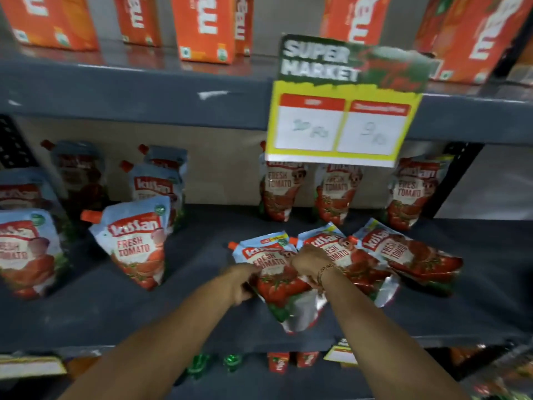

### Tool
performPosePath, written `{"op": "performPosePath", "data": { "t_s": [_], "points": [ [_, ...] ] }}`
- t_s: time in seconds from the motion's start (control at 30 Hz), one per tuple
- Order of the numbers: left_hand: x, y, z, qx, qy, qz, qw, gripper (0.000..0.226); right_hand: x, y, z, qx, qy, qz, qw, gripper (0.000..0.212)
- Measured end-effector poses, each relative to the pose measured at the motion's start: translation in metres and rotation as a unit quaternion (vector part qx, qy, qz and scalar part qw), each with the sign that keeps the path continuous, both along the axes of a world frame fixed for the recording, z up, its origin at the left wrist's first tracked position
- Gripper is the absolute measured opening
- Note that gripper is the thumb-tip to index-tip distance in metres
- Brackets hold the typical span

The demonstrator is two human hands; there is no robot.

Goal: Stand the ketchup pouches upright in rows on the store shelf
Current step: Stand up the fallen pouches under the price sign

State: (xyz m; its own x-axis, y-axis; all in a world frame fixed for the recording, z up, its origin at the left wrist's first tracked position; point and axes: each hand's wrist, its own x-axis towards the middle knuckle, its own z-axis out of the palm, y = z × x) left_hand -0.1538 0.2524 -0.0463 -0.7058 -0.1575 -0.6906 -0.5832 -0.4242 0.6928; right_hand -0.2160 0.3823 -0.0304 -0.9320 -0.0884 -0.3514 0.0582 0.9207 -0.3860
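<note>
Three ketchup pouches lie flat and overlapping on the dark grey shelf. The nearest pouch is gripped on its left edge by my left hand and near its top right by my right hand, which wears a bracelet. The second flat pouch and the third lie to its right. Three pouches stand upright at the back under the price sign, one of them at the middle. Several more upright pouches stand at the left, the closest one leaning slightly.
A yellow and green price sign hangs from the upper shelf edge over the back row. Orange juice cartons fill the shelf above. Green bottle caps and small red cartons show on the shelf below.
</note>
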Motion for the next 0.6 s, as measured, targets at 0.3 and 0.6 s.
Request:
{"op": "performPosePath", "data": {
  "t_s": [0.3, 0.6],
  "points": [
    [0.0, -0.007, 0.024, -0.078, 0.132, 0.138, 0.978, 0.021, 0.006, 0.012, 0.014, -0.226, 0.197, 0.051, 0.952, 0.026],
    [0.012, 0.014, 0.0, -0.259, 0.199, 0.256, 0.91, 0.019, 0.006, 0.017, -0.021, -0.249, 0.179, 0.121, 0.944, 0.018]
  ]
}}
